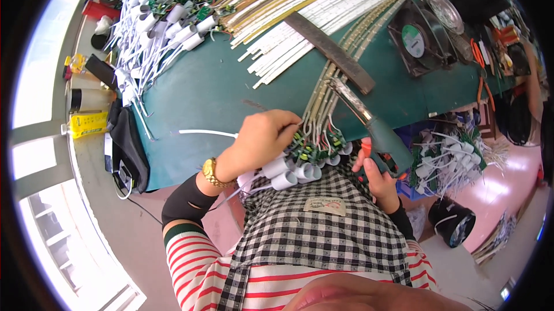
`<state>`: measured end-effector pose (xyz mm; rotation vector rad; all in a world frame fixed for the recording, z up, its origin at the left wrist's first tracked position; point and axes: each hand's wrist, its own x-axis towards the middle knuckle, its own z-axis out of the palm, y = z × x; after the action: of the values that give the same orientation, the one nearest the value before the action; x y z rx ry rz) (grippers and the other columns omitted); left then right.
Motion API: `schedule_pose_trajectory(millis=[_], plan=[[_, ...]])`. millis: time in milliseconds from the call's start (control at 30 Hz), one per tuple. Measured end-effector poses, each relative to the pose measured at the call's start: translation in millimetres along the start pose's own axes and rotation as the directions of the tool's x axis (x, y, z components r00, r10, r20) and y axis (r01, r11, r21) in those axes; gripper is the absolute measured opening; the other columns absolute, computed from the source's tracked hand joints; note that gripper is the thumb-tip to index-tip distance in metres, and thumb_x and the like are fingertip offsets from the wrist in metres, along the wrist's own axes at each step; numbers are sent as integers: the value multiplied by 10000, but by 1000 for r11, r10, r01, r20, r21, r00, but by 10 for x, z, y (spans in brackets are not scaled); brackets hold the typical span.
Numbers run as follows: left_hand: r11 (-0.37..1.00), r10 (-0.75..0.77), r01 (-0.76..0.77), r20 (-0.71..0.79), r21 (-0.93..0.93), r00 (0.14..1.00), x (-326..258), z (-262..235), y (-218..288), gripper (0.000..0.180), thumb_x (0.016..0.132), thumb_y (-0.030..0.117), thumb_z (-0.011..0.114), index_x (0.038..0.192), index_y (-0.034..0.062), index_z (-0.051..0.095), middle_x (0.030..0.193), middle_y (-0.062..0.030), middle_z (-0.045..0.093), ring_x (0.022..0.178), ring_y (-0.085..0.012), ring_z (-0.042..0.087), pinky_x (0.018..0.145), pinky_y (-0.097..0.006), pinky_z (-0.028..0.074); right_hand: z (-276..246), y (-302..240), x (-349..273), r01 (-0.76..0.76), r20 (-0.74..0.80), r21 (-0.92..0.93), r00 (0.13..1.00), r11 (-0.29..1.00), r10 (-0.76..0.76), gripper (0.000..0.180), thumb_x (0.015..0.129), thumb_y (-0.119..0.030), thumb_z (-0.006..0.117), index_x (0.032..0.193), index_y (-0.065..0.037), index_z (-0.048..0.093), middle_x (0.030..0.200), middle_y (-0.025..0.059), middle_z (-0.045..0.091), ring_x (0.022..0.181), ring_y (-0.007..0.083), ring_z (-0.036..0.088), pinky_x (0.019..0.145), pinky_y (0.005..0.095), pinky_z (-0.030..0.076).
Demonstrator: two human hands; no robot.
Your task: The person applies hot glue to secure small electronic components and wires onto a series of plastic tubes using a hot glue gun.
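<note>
My left hand [262, 135], wearing a gold watch, is closed with thumb and forefinger together beside the lower ends of several LED strips [323, 93]. Whatever lies between these fingertips is hidden. Green circuit boards [309, 148] with thin wires meet the strip ends there. White plastic cylinders [284, 180] on the boards hang over the table's near edge, against my checked apron. My right hand [378, 175] grips a gun-shaped tool [388, 141] with a dark green body, orange trigger and metal barrel. Its tip points up and left, over the strips.
A dark metal bar [332, 51] lies across the strips. Behind it spread more white and yellow strips [323, 17]. Wired white cylinders [173, 28] heap at far left. A black fan [421, 37] stands at right. More wired parts [447, 158] and a black bucket [452, 221] sit lower right.
</note>
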<state>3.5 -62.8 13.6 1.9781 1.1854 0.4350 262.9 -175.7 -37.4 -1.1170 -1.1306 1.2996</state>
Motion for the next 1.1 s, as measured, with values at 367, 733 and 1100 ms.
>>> schedule_pose_trajectory(millis=[367, 733, 1100], plan=[[571, 472, -52, -276, 819, 837, 935, -1269, -1185, 223, 818, 13, 621, 1015, 102, 675, 920, -71, 605, 876, -280, 583, 740, -381, 470, 47, -37, -6, 22, -89, -21, 996, 1000, -23, 355, 907, -63, 522, 1245, 40, 483, 838, 91, 592, 693, 152, 581, 628, 289, 518], [807, 481, -391, -109, 442, 870, 893, -1250, -1234, 109, 801, 88, 678, 896, 62, 632, 973, -90, 615, 890, -289, 588, 796, -380, 478, 70, -13, 55, 82, 3, -71, 997, 994, -82, 360, 897, -14, 564, 1248, 33, 505, 876, 66, 606, 687, 124, 588, 627, 272, 489], [709, 416, -291, -48, 643, 908, 382, -774, -845, 114, 803, 62, 644, 864, 59, 548, 809, -98, 552, 746, -293, 560, 655, -394, 457, 76, -99, 163, 74, 126, -114, 990, 991, -60, 413, 904, -63, 544, 1304, 12, 475, 824, 98, 603, 692, 157, 581, 646, 301, 479]])
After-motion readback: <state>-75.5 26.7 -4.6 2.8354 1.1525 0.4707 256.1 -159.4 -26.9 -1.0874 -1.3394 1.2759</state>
